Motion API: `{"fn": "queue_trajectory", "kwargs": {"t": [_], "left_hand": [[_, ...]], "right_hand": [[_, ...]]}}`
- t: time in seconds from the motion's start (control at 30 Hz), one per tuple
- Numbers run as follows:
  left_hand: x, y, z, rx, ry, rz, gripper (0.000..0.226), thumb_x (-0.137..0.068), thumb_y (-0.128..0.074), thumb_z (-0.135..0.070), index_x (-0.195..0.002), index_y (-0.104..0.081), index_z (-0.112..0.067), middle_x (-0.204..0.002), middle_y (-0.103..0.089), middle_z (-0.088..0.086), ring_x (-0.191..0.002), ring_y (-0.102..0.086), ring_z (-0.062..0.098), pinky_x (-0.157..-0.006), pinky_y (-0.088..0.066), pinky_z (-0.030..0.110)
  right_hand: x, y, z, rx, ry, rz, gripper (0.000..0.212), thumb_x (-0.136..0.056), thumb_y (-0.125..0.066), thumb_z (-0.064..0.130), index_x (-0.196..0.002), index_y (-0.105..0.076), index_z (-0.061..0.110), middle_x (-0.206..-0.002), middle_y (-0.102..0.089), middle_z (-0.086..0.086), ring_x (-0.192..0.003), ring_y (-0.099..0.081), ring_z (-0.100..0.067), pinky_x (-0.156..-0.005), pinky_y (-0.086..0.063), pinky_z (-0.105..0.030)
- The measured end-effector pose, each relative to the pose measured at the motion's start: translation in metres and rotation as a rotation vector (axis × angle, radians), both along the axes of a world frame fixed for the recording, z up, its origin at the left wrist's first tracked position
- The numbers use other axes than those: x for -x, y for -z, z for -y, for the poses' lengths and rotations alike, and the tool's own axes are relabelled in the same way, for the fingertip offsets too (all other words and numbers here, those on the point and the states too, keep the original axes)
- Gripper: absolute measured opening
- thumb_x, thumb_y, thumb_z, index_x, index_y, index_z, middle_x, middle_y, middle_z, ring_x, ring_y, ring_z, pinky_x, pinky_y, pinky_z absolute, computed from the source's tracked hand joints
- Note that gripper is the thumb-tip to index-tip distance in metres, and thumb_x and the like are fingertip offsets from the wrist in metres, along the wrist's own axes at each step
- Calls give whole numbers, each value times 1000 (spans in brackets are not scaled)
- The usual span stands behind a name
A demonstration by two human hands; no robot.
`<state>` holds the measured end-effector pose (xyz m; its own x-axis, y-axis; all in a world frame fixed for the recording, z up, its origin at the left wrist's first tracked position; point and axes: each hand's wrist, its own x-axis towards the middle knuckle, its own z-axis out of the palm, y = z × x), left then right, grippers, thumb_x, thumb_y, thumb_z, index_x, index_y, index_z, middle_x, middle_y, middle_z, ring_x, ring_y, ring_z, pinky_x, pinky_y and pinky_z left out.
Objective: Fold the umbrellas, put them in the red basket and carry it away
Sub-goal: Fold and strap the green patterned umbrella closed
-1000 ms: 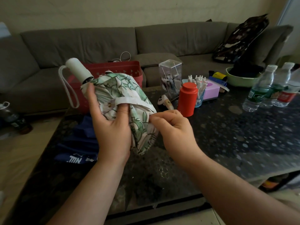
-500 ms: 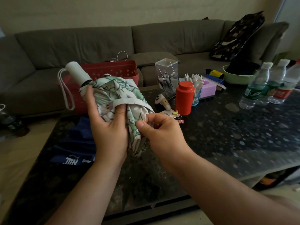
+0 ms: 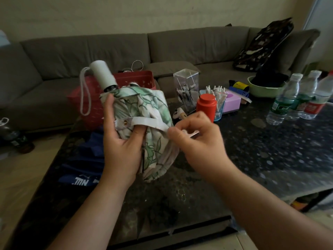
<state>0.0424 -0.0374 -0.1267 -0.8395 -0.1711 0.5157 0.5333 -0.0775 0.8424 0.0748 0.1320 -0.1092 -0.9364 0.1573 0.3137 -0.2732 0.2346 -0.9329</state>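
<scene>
A folded umbrella with a green leaf print point(image 3: 153, 109) and a white handle is held over the dark table, handle up and to the left. My left hand point(image 3: 120, 141) grips its bundled canopy, thumb under the white closing strap point(image 3: 147, 122). My right hand point(image 3: 196, 139) pinches the free end of that strap at the umbrella's right side. The red basket point(image 3: 137, 79) stands behind the umbrella at the table's far left edge, mostly hidden. A dark blue umbrella point(image 3: 81, 159) lies on the table under my left arm.
The dark speckled table point(image 3: 270, 150) carries a red canister point(image 3: 206, 107), a clear box point(image 3: 186, 87), a cup of white pens, a purple box, a green bowl point(image 3: 263, 89) and three water bottles point(image 3: 297, 98) at right. A grey sofa point(image 3: 180, 46) runs behind it.
My right hand has shifted along the strap's end while still pinching it. The umbrella and left hand stay much the same; the camera has moved slightly.
</scene>
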Motion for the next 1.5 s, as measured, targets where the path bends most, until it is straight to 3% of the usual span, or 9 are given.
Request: {"fn": "queue_trajectory", "kwargs": {"t": [0.13, 0.33, 0.57, 0.73, 0.9, 1.17, 1.2, 1.4, 1.5], "left_hand": [[-9, -3, 5, 113, 234, 59, 73, -90, -69, -18, -141, -40, -61, -147, -58, -28, -136, -57, 1, -111, -51, 33], [-21, 3, 2, 178, 404, 118, 71, -87, -72, -22, -136, -49, -69, -153, -57, -17, -138, -57, 9, -112, -49, 31], [-22, 3, 2, 148, 408, 167, 72, -91, -67, -12, -140, -45, -60, -144, -62, -25, -133, -61, 5, -99, -55, 22], [-18, 3, 4, 152, 456, 193, 74, -88, -70, -16, -144, -44, -57, -145, -63, -20, -133, -62, 9, -103, -55, 26], [-18, 3, 5, 91, 616, 237, 100, -70, -92, -37, -153, -36, -38, -145, -61, -26, -134, -59, 3, -97, -55, 20], [-19, 3, -3, 109, 486, 241, 101, -67, -83, -7, -148, -41, -51, -139, -67, -19, -128, -66, 12, -98, -60, 33], [-18, 3, -4, 144, 450, 234, 102, -67, -84, -7, -147, -42, -52, -141, -66, -19, -129, -65, 12, -103, -57, 38], [-18, 7, -7, 368, 327, 189, 100, -72, -94, -23, -144, -41, -66, -154, -52, -25, -140, -54, 3, -115, -49, 42], [-21, 7, -9, 291, 398, 215, 106, -71, -91, -5, -148, -42, -58, -154, -54, -21, -138, -57, 6, -112, -52, 42]], "right_hand": [[9, -8, -22, -106, 12, -159, 2, -89, -75, 33, -91, -76, 35, -98, -61, 12, -88, -60, -3, -76, -51, -19], [14, -5, -32, -158, -64, -229, 27, -91, -79, 31, -116, -71, 39, -99, -58, 19, -95, -59, -3, -90, -50, -26], [15, -7, -47, -90, -98, -167, 8, -89, -82, 29, -92, -74, 29, -86, -63, 14, -71, -55, 1, -69, -46, -16], [15, -6, -48, -72, -193, -45, 17, -85, -75, 46, -84, -72, 29, -92, -65, 3, -77, -62, -2, -70, -53, -20], [23, 8, -50, 149, -409, 119, 19, -95, -64, 30, -78, -71, 29, -95, -63, -2, -84, -62, -15, -76, -53, -30], [22, 9, -34, 110, -112, 120, 6, -102, -66, 32, -99, -71, 31, -91, -67, 6, -78, -62, -5, -77, -53, -28], [19, 5, -32, 129, -73, 95, 10, -99, -68, 40, -107, -69, 34, -97, -67, 7, -83, -64, -3, -79, -53, -27], [10, 5, -12, -116, -143, 157, 121, -59, -82, 73, -159, -18, 49, -143, -46, 17, -127, -54, -3, -102, -53, -32], [22, 18, -15, -30, -269, 228, 118, -62, -92, 62, -159, -32, 31, -150, -57, 5, -134, -58, -13, -112, -48, -41]]}}
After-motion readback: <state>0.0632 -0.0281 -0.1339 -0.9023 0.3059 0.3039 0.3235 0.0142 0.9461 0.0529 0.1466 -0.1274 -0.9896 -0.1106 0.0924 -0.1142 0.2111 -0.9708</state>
